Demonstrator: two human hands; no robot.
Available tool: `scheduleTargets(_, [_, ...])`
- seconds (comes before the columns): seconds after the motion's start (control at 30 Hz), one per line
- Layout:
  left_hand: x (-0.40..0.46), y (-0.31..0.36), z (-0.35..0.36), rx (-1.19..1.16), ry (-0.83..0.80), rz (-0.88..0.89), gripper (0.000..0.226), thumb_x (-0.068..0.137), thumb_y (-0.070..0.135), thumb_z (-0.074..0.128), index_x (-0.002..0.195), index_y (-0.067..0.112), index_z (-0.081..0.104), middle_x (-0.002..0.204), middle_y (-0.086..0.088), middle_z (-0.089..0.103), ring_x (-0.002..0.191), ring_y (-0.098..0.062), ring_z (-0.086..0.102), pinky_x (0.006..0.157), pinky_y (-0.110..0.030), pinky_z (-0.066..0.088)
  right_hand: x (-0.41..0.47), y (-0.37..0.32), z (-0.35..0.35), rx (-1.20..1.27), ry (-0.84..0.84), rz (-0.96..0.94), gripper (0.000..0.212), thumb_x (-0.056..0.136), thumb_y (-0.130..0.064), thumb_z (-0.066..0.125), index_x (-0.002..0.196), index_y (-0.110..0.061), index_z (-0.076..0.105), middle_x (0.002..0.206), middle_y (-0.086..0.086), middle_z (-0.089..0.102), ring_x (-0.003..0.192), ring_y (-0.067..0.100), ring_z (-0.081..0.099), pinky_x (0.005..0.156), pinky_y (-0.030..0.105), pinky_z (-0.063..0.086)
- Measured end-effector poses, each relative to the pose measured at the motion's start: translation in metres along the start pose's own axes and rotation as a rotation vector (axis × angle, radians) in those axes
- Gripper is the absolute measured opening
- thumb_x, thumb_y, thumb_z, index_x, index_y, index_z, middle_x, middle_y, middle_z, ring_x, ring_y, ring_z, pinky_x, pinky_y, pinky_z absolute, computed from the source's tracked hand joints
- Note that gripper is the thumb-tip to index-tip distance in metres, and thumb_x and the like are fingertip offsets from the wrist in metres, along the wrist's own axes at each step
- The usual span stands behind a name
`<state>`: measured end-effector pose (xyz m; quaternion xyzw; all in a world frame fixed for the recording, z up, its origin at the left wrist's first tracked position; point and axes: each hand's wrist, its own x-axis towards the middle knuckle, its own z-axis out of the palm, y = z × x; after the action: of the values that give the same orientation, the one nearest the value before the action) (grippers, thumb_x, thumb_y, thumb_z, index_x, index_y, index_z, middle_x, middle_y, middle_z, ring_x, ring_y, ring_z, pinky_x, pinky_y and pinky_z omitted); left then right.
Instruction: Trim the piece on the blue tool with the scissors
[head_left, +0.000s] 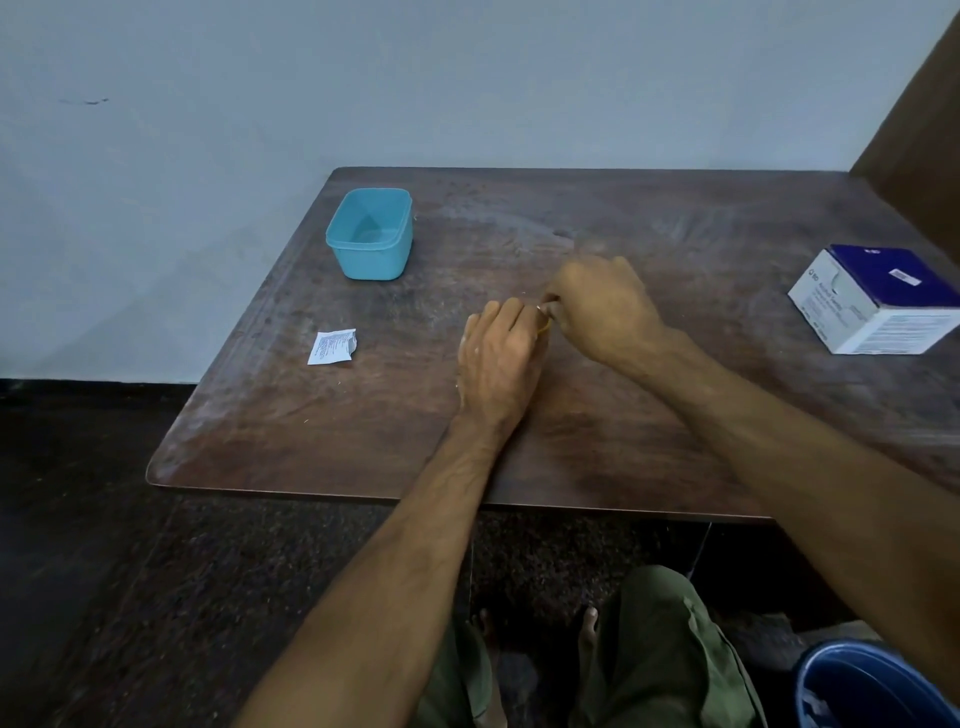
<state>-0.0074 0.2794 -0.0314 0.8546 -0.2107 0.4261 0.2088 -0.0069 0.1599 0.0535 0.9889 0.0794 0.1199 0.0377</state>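
Note:
My left hand (497, 358) and my right hand (602, 306) meet over the middle of a dark wooden table (363, 426). Between their fingertips is a small thing with a yellowish part (543, 323), mostly hidden by the fingers. Both hands have curled fingers pinching it from either side. What the small thing is cannot be told. A torn white sachet wrapper (332, 346) lies flat on the table to the left of my left hand.
An open turquoise plastic tub (370, 234) stands at the table's far left. A white and dark blue carton (878, 299) sits at the right edge. A blue bucket (878, 686) stands on the floor at bottom right, beside my knees.

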Motion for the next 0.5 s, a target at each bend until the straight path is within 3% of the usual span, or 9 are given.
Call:
scheduleTargets(0.17, [-0.001, 0.002, 0.002, -0.04, -0.029, -0.067, 0.019, 0.083, 0.018, 0.068, 0.069, 0.009, 0.058, 0.068, -0.007, 0.056, 0.064, -0.027, 0.053, 0.062, -0.034, 0.036, -0.005, 0.023, 0.01, -0.029, 0.135, -0.018, 0.017, 0.089, -0.018, 0.061, 0.1, -0.024, 0.073, 0.105, 0.004, 0.063, 0.105, 0.031, 0.055, 0.082, 0.038, 0.033])
scheduleTargets(0.3, [-0.001, 0.003, 0.002, -0.084, -0.021, -0.103, 0.024, 0.082, 0.016, 0.073, 0.066, 0.009, 0.056, 0.067, -0.007, 0.054, 0.062, -0.026, 0.052, 0.06, -0.032, 0.037, -0.01, 0.033, 0.014, 0.002, 0.223, -0.021, 0.011, 0.079, -0.012, 0.073, 0.086, -0.02, 0.076, 0.086, 0.009, 0.063, 0.084, 0.035, 0.057, 0.071, 0.036, 0.029])
scheduleTargets(0.4, [-0.002, 0.003, 0.0, -0.102, -0.034, -0.12, 0.024, 0.086, 0.021, 0.065, 0.068, 0.008, 0.056, 0.069, -0.007, 0.055, 0.064, -0.025, 0.053, 0.06, -0.033, 0.04, -0.017, 0.025, 0.022, 0.009, 0.245, -0.095, 0.021, 0.067, -0.007, 0.081, 0.082, -0.02, 0.076, 0.077, 0.006, 0.061, 0.076, 0.034, 0.06, 0.065, 0.037, 0.037])
scheduleTargets(0.5, [-0.001, 0.004, -0.001, -0.119, -0.054, -0.14, 0.025, 0.087, 0.025, 0.06, 0.069, 0.008, 0.056, 0.07, -0.008, 0.056, 0.065, -0.025, 0.054, 0.06, -0.033, 0.04, -0.018, 0.023, 0.026, 0.032, 0.288, -0.12, 0.02, 0.068, -0.007, 0.08, 0.083, -0.019, 0.076, 0.077, 0.006, 0.061, 0.076, 0.032, 0.06, 0.067, 0.039, 0.04])
